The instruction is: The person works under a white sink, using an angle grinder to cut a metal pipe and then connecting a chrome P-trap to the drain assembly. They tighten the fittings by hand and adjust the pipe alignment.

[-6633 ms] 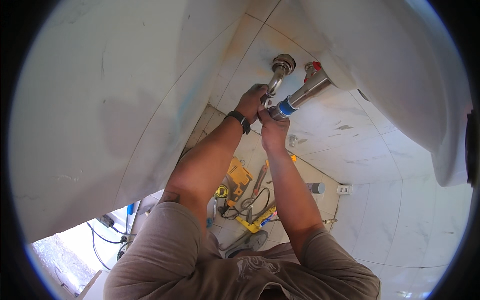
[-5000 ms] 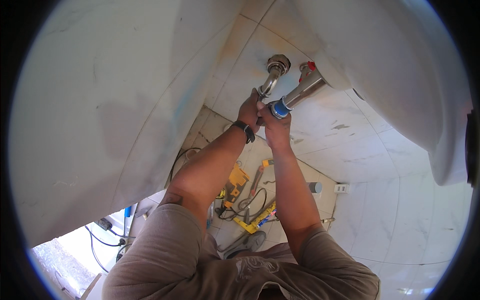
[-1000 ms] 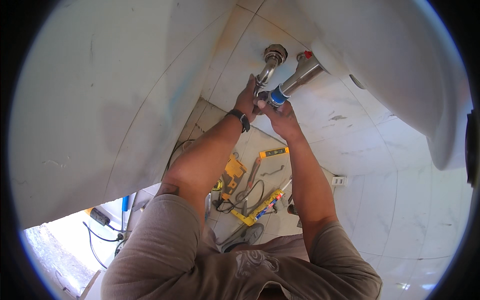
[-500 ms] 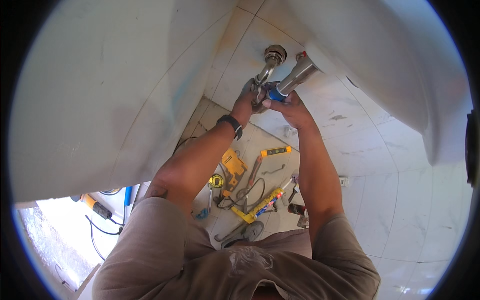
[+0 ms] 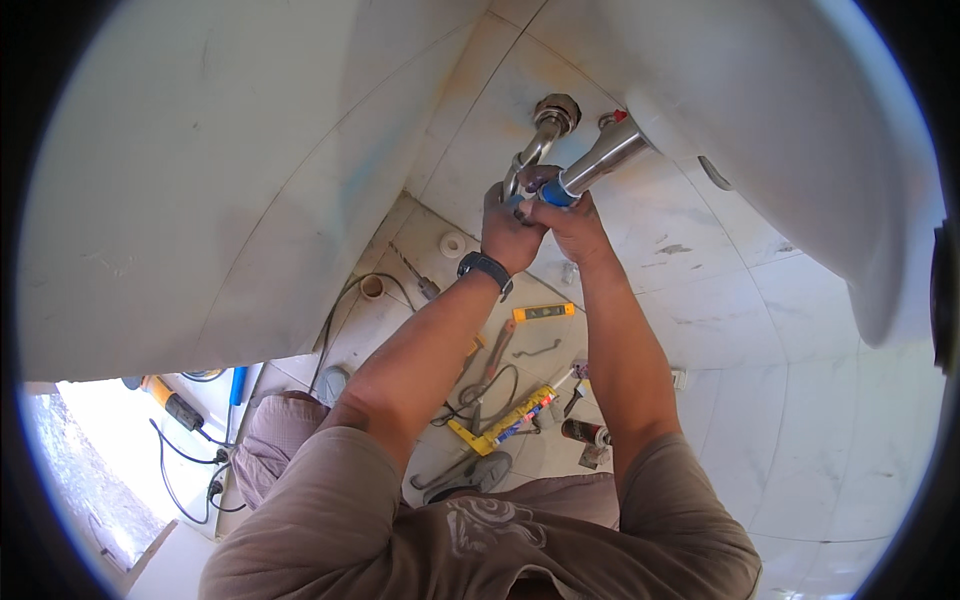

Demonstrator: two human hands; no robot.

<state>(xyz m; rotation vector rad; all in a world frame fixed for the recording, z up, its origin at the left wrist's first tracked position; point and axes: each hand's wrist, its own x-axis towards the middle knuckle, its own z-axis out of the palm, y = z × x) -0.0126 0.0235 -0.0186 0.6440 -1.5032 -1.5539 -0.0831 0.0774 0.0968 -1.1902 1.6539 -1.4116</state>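
Both arms rise from the lower edge toward the upper centre of the frame. Left hand (image 5: 512, 228), a dark wristwatch (image 5: 486, 268) on its wrist, is wrapped around the lower bend of the chrome drain pipe (image 5: 540, 140), fingers closed on the metal. That pipe curves up to a round fitting (image 5: 556, 106) set in the tiled wall (image 5: 470, 120).

Right hand (image 5: 572, 225) sits just beside the left, touching it, fingers closed around the blue collar (image 5: 556, 193) at the low end of the straight chrome tube (image 5: 610, 160). The tube slants up and right to the underside of the white basin (image 5: 780, 130), which fills the upper right of the frame.

Below the hands, centre of the frame, tools lie scattered on the tiled floor (image 5: 650, 290): a small yellow level (image 5: 543, 312), a yellow caulking gun (image 5: 510, 420), a roll of white tape (image 5: 453, 244), loose cables. At lower left, an orange-handled power tool (image 5: 165, 398) lies beside a black cord.
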